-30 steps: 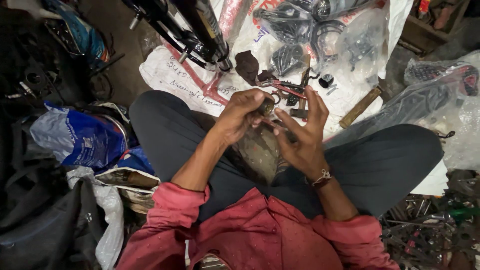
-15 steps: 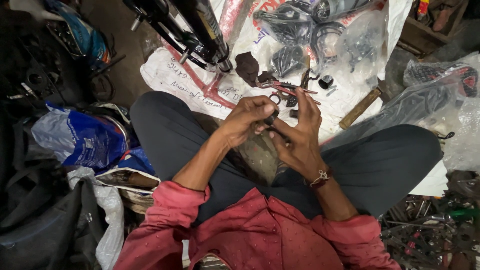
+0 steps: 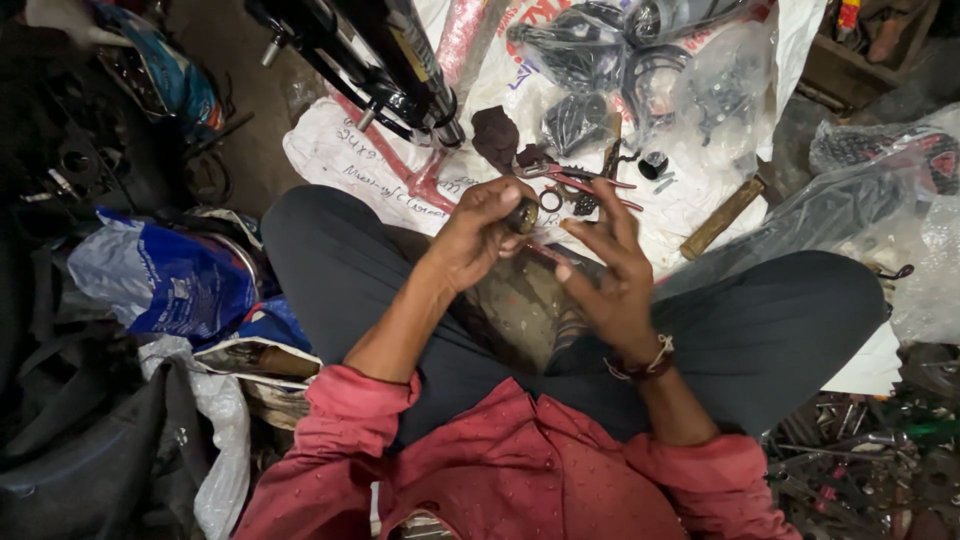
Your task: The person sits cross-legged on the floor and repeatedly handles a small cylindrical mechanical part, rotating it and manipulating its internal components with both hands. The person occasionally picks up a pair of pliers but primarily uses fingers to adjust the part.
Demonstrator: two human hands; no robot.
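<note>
Count: two hands, one small dark cylindrical part (image 3: pixel 524 215), one pair of red-handled pliers (image 3: pixel 575 180), one wooden-handled hammer (image 3: pixel 722 218), one metal ring (image 3: pixel 551 200), one black fork tube (image 3: pixel 385 60), one blue plastic bag (image 3: pixel 165 280), several clear bags of dark parts (image 3: pixel 720 85) — too jumbled to count. All of it sits on or around a white printed sack (image 3: pixel 370 165) spread on the floor.

Change vs. half a second ago: both hands were pressed together over the lap, working one spot. Now they've separated — right hand has pulled off and opened, left hand has lifted slightly toward the sack and keeps the part.

Left hand (image 3: pixel 482 235): forearm comes up from the pink sleeve across the left knee, wrist bent, fingers curled with thumb and fingertips pinching the small dark cylindrical part. The part is above the lap's front edge, just short of the pliers and ring.

Right hand (image 3: pixel 610 275): released, holding nothing. Palm faces left toward the other hand, fingers spread and pointing up and away, slightly motion-blurred. Bracelet on the wrist. Near the left hand but not touching it.

Person sits cross-legged, dark trousers; a scuffed grey-brown surface shows in the gap between the knees.
</note>
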